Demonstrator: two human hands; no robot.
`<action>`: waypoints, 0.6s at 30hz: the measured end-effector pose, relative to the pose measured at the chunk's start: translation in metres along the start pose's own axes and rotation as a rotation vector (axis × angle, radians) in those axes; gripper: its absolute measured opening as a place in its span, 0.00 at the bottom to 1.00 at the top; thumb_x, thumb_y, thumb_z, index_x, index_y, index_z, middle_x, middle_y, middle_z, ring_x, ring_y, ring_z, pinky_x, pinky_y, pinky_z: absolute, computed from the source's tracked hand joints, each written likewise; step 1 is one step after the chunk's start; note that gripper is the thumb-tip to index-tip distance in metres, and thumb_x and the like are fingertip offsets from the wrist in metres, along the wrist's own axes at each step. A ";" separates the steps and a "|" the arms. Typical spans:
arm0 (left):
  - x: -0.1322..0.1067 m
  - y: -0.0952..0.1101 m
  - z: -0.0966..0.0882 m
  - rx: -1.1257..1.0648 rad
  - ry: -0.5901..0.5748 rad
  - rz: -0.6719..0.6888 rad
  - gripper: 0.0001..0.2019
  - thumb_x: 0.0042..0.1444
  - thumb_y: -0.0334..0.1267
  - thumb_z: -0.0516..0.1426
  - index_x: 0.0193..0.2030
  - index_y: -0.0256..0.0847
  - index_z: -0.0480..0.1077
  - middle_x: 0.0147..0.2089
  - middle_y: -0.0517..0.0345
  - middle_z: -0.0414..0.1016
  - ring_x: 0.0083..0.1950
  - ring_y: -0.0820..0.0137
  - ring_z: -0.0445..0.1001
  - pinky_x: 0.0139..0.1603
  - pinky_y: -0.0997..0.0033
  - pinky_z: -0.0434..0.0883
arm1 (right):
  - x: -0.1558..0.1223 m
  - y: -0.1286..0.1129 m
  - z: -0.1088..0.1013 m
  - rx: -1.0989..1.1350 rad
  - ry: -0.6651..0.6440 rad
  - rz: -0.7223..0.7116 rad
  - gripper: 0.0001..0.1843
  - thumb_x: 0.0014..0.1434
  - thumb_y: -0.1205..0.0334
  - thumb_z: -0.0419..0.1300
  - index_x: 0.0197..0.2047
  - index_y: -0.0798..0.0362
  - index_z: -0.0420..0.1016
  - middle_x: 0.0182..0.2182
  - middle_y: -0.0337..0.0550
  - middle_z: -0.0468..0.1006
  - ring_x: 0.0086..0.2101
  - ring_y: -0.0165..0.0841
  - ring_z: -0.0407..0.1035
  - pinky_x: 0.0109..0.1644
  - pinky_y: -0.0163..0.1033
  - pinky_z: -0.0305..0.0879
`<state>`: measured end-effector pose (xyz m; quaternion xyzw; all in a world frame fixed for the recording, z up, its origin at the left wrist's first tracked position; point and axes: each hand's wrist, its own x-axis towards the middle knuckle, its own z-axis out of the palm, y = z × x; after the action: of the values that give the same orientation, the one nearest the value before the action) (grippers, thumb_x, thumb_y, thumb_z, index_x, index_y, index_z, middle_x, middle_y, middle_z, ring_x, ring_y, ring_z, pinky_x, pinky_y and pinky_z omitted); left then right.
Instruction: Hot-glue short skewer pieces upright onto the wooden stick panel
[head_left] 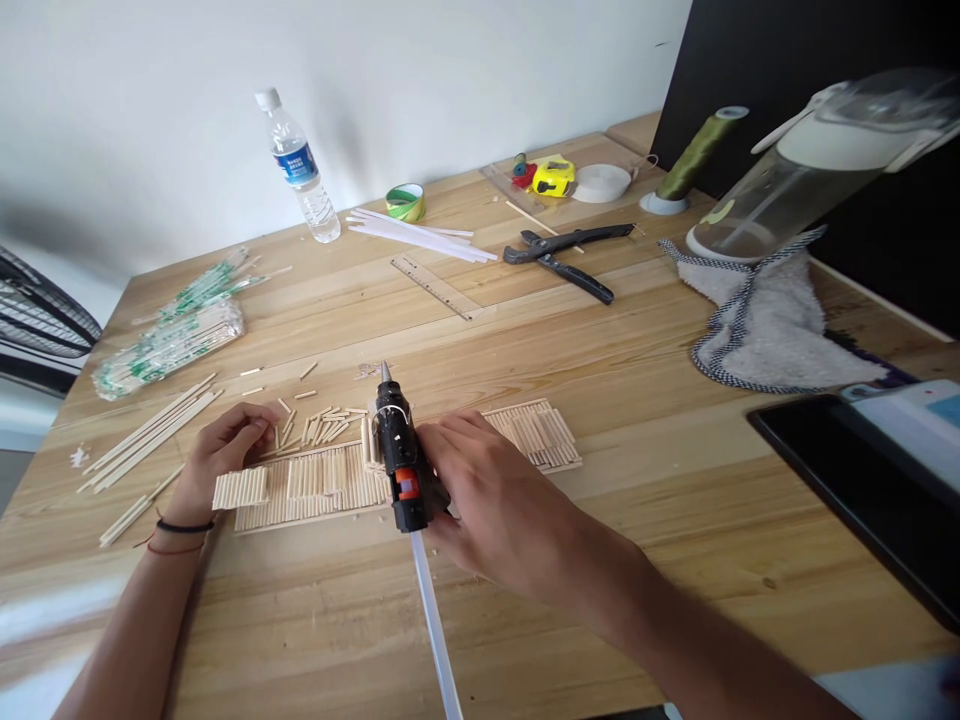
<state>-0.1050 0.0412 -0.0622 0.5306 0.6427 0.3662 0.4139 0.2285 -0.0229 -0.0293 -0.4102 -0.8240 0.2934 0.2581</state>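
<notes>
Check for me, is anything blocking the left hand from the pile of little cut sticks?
Nothing that I can see. The left hand is just left of the pile of little cut sticks, with its fingertips by some stray pieces. The glue gun is on the pile's other side.

Wood-grain surface (675,480), light brown. Near side: long panel of short sticks (279,500), loose cut sticks (326,428) just beyond. Left: long sticks (154,435), clear-wrapped bundles (172,345). Far side: standing water bottle (300,170), green tape roll (406,207), white strips (420,236). Centre: ruler (435,287), black cutter (541,248). Right: towel (780,335), dark-screened device (847,490).
</notes>
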 end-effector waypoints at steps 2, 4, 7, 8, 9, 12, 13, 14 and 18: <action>0.001 -0.001 0.000 -0.003 0.002 -0.005 0.15 0.47 0.48 0.69 0.35 0.39 0.80 0.26 0.61 0.73 0.30 0.72 0.69 0.30 0.75 0.64 | 0.000 0.000 -0.001 0.005 -0.001 0.000 0.09 0.59 0.71 0.65 0.43 0.56 0.72 0.41 0.48 0.79 0.42 0.42 0.69 0.54 0.48 0.63; 0.001 -0.002 -0.001 -0.002 0.002 -0.003 0.15 0.47 0.48 0.69 0.35 0.39 0.80 0.26 0.61 0.73 0.30 0.72 0.69 0.30 0.76 0.64 | 0.000 0.000 -0.001 0.010 -0.005 0.002 0.08 0.60 0.71 0.65 0.42 0.56 0.71 0.40 0.47 0.79 0.41 0.42 0.68 0.54 0.48 0.63; 0.002 -0.004 -0.001 -0.002 -0.001 0.000 0.15 0.47 0.48 0.69 0.36 0.40 0.80 0.26 0.61 0.73 0.30 0.72 0.69 0.30 0.76 0.64 | -0.001 -0.001 -0.001 0.013 -0.011 0.009 0.08 0.60 0.71 0.65 0.42 0.55 0.71 0.40 0.47 0.79 0.41 0.41 0.69 0.54 0.47 0.62; 0.001 -0.004 -0.001 -0.004 -0.003 -0.002 0.15 0.47 0.48 0.69 0.36 0.40 0.80 0.26 0.61 0.73 0.30 0.72 0.69 0.30 0.76 0.64 | -0.001 -0.001 -0.001 0.016 -0.009 0.009 0.08 0.60 0.70 0.65 0.42 0.55 0.71 0.40 0.47 0.79 0.41 0.41 0.69 0.54 0.47 0.62; 0.001 -0.004 -0.002 -0.005 -0.004 -0.001 0.15 0.47 0.48 0.69 0.36 0.40 0.80 0.26 0.61 0.73 0.30 0.72 0.69 0.30 0.76 0.64 | -0.001 -0.001 -0.001 0.020 -0.005 0.006 0.08 0.61 0.70 0.65 0.42 0.54 0.71 0.40 0.47 0.79 0.41 0.41 0.69 0.54 0.47 0.62; 0.001 -0.005 -0.002 0.004 -0.005 0.007 0.15 0.48 0.48 0.69 0.36 0.40 0.80 0.27 0.61 0.73 0.30 0.72 0.68 0.30 0.75 0.64 | -0.002 0.000 -0.001 0.028 0.014 -0.013 0.07 0.62 0.69 0.65 0.42 0.54 0.71 0.40 0.46 0.79 0.41 0.40 0.69 0.54 0.46 0.62; 0.001 -0.005 -0.002 0.007 -0.004 0.010 0.15 0.48 0.48 0.69 0.36 0.40 0.80 0.27 0.61 0.73 0.30 0.73 0.68 0.30 0.75 0.64 | -0.002 0.000 -0.001 0.030 0.021 -0.019 0.07 0.62 0.69 0.65 0.42 0.54 0.71 0.40 0.45 0.79 0.41 0.40 0.69 0.54 0.46 0.62; 0.002 -0.005 -0.002 0.009 -0.004 0.014 0.15 0.48 0.48 0.69 0.36 0.39 0.80 0.26 0.61 0.73 0.29 0.73 0.68 0.30 0.75 0.64 | -0.002 0.000 -0.001 0.032 0.027 -0.024 0.07 0.62 0.69 0.65 0.43 0.54 0.71 0.40 0.45 0.79 0.41 0.40 0.69 0.54 0.46 0.62; 0.003 -0.008 -0.004 -0.001 -0.018 0.014 0.14 0.49 0.48 0.69 0.36 0.40 0.79 0.26 0.61 0.73 0.29 0.73 0.67 0.30 0.75 0.63 | -0.001 -0.001 -0.001 0.030 0.027 -0.025 0.08 0.62 0.69 0.66 0.43 0.55 0.71 0.40 0.45 0.79 0.40 0.40 0.69 0.53 0.46 0.62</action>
<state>-0.1120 0.0426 -0.0683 0.5383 0.6348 0.3647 0.4175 0.2292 -0.0239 -0.0287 -0.4001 -0.8209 0.2969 0.2791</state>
